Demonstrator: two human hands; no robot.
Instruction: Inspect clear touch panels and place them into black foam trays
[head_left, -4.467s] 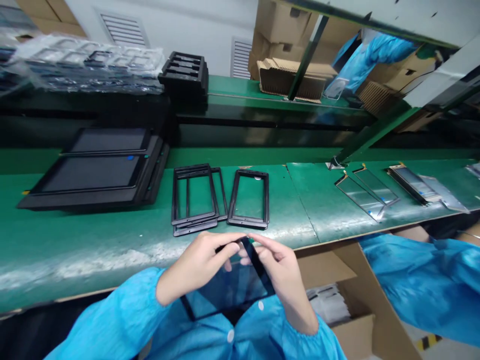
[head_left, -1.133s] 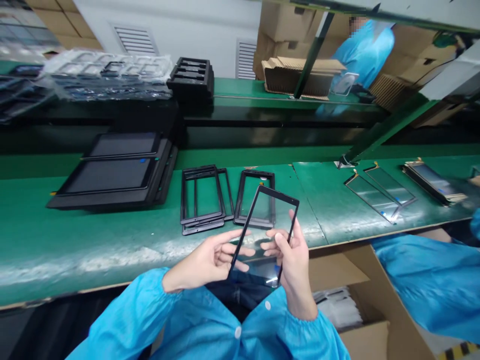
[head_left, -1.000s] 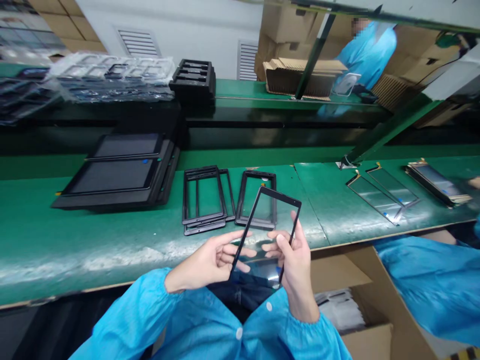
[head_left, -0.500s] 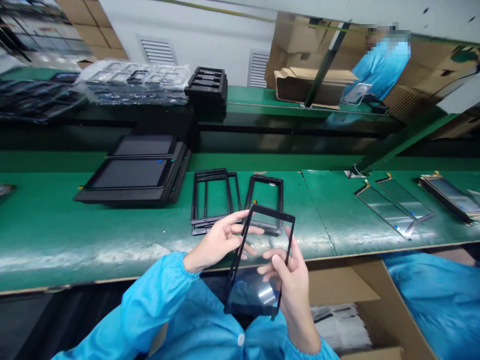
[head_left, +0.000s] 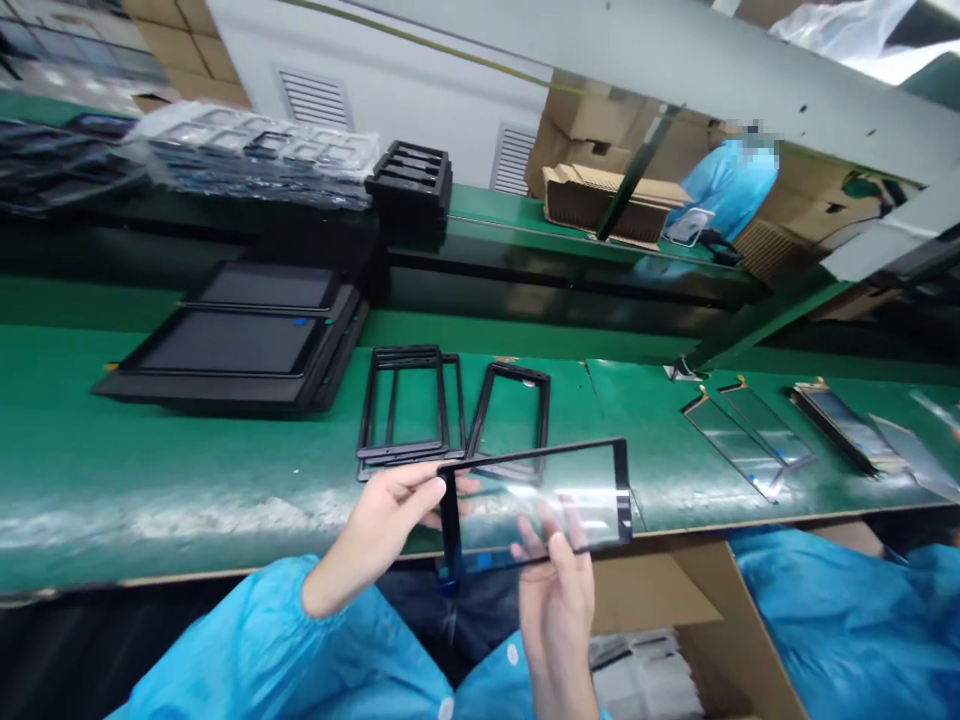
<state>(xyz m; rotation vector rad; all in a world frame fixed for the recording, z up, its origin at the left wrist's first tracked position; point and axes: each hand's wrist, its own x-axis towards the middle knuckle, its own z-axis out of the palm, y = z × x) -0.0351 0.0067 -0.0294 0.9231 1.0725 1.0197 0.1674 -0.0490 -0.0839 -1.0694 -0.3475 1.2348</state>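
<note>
A clear glass touch panel (head_left: 517, 500) with a black border is held up sideways in front of me, over the bench's front edge. My left hand (head_left: 386, 520) pinches its left end, thumb on the near face and fingers behind. My right hand (head_left: 559, 580) grips the lower long edge, the thumb in front and the fingers showing through the glass. Just beyond the panel lie black rectangular frames: two overlapping frames (head_left: 401, 400) on the left and a single frame (head_left: 510, 415) on the right, partly covered by the panel.
Dark screens (head_left: 225, 342) rest on a black foam stack at left. Flat glass panels (head_left: 739, 440) and a stack of panels (head_left: 844, 425) lie at right. Bagged trays (head_left: 255, 155) and black trays (head_left: 411, 180) fill the shelf. An open carton (head_left: 757, 625) stands below; a co-worker's blue sleeve (head_left: 855, 610) is beside it.
The glass panel has turned from upright to sideways. My left hand has moved down to its left end, and my right hand now holds the lower long edge. The view has shifted slightly.
</note>
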